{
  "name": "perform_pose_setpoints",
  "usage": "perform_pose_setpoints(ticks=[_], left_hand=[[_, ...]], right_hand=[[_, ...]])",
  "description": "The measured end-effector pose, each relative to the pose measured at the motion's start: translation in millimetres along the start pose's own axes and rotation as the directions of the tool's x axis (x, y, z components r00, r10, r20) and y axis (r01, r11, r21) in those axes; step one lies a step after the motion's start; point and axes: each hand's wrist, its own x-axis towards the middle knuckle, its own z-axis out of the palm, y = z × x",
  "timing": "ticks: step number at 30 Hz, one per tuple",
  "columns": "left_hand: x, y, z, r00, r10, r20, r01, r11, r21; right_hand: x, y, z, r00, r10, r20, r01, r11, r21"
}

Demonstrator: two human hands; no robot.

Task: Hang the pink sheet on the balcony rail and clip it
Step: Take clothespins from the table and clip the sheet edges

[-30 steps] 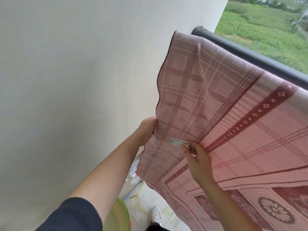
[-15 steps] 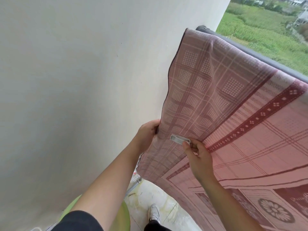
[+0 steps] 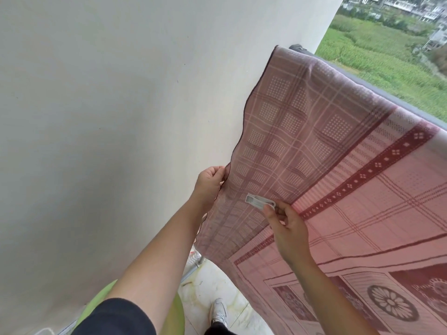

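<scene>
The pink sheet (image 3: 350, 180), patterned with dark red bands and checks, hangs draped over the dark balcony rail (image 3: 377, 76), and its left edge reaches almost to the rail's end by the wall. My left hand (image 3: 209, 183) pinches that left edge about halfway down. My right hand (image 3: 287, 228) rests against the front of the sheet and holds a white plastic clip (image 3: 260, 201) between thumb and fingers. The clip points left and lies against the fabric; whether its jaws grip the cloth cannot be told.
A white wall (image 3: 121, 117) stands close on the left. A lime-green round object (image 3: 174, 315) sits low beside my left arm. My white shoe (image 3: 219, 313) stands on the pale tiled floor (image 3: 210, 286). Beyond the rail lie green fields.
The sheet's top edge has slid left along the rail, covering most of its end. Both hands stay on the sheet's lower left part, with the clip still in my right hand.
</scene>
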Motion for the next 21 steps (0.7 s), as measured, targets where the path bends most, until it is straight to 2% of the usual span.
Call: perform_pose_setpoints(ticks=[4,6,8,10,12,14,17,21], left_hand=[[3.8,1.4,22.7,0.999,-0.038,-0.03,0.041,0.994,0.101],[4.8,6.6,32.8,0.998,-0.063,-0.015,0.064,0.997,0.041],[4.3,11.2,34.8,0.992,-0.098,0.077,0.107,0.986,-0.125],[2.4,9.2,28.8,0.977,-0.056,0.207,0.104,0.968,-0.228],[-4.2,6.8,24.0,0.968,0.008,0.249,0.025,0.992,-0.128],[-6.8,7.3,24.1,0.965,0.034,0.258,-0.021,0.998,-0.053],[-7.0,11.7,21.7,0.967,0.051,0.248,-0.024,0.993,-0.112],[-11.8,10.8,20.8,0.987,0.048,0.155,-0.025,0.988,-0.149]], right_hand=[[-3.5,-2.2,-9.9,1.0,-0.007,-0.014,0.007,1.0,0.011],[-4.0,-2.4,-14.5,1.0,-0.004,-0.018,0.005,1.0,0.022],[-3.1,-2.3,-17.7,1.0,-0.005,-0.013,0.005,0.999,0.044],[-1.6,-0.9,-19.7,1.0,0.002,-0.003,-0.002,0.998,0.065],[0.7,0.8,-20.3,1.0,0.01,-0.003,-0.01,0.998,0.067],[3.1,0.6,-18.4,1.0,0.012,-0.009,-0.012,0.998,0.068],[4.7,-2.8,-14.4,1.0,0.001,-0.008,0.0,0.998,0.058],[4.2,-10.2,-11.2,0.999,-0.018,0.03,0.017,0.998,0.053]])
